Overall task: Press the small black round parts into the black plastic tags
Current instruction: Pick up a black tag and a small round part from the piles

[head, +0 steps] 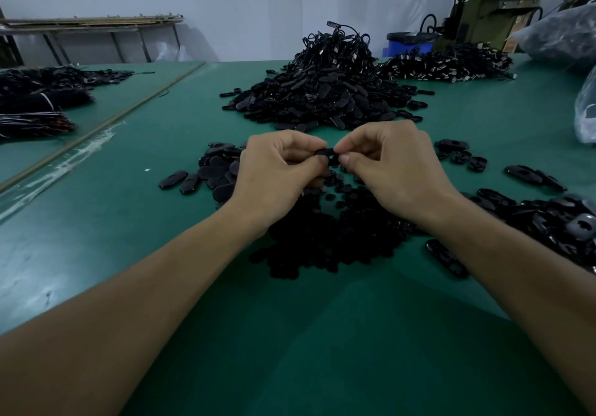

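While the left hand (277,160) and right hand (383,157) both pinch one black plastic tag (326,152) between them, just above the heap of small black round parts (338,222) on the table (161,254), the tag looks light, stiff and slippery, best held by its ends.

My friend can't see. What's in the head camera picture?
The left hand and right hand pinch one black plastic tag between them, above a pile of small black round parts on a green table. A bigger heap of tags lies behind.
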`<state>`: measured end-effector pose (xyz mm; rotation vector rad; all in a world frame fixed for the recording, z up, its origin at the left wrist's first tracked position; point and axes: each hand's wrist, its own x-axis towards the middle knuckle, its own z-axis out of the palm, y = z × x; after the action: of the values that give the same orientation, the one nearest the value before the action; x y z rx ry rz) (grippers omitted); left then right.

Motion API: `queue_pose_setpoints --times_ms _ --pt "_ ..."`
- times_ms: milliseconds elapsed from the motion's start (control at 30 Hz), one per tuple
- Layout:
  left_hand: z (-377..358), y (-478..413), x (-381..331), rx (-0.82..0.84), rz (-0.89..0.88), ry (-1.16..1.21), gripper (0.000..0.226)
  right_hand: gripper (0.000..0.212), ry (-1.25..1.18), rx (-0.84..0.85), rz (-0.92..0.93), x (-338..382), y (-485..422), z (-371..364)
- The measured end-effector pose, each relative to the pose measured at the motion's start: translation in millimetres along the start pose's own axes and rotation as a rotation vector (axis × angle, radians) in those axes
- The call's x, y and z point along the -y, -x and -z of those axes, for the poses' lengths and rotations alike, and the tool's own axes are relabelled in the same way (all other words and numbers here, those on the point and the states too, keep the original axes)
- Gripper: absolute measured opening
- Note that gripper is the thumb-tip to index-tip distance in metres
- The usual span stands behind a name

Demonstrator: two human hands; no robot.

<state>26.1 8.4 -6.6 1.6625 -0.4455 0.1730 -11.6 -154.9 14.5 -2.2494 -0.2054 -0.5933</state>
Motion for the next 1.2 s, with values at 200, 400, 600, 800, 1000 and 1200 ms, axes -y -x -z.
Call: queue_pose_setpoints --times_ms 200,400,600,800,1000,1200 --pt "-1.4 1.1 -1.6 0.028 -0.004 -0.026 0.015 0.012 0.024 0.024 0.022 2.0 1.0 -2.6" --pt "-1.3 1.4 -1.5 0.047 -0.02 -0.062 0.015 0.016 0.041 0.059 0.028 1.5 0.0 0.6" --pt "0.2 2.6 -2.4 0.108 -0.02 -0.106 0.015 0.018 0.08 0.118 0.027 1.1 -1.1 5.0" --pt "-2.8 4.9 -1.7 0.103 -0.158 -0.388 0.025 0.027 0.129 0.111 0.0 3.6 -0.6 2.3" --pt "-4.3 7.4 -3.0 0.072 -0.232 -0.472 0.026 0.028 0.11 0.162 -0.02 5.5 -2.8 6.2" --pt "-4.0 5.5 -3.4 0.066 -0.169 -0.38 0.023 0.028 0.092 0.181 -0.03 4.9 -3.1 8.2"
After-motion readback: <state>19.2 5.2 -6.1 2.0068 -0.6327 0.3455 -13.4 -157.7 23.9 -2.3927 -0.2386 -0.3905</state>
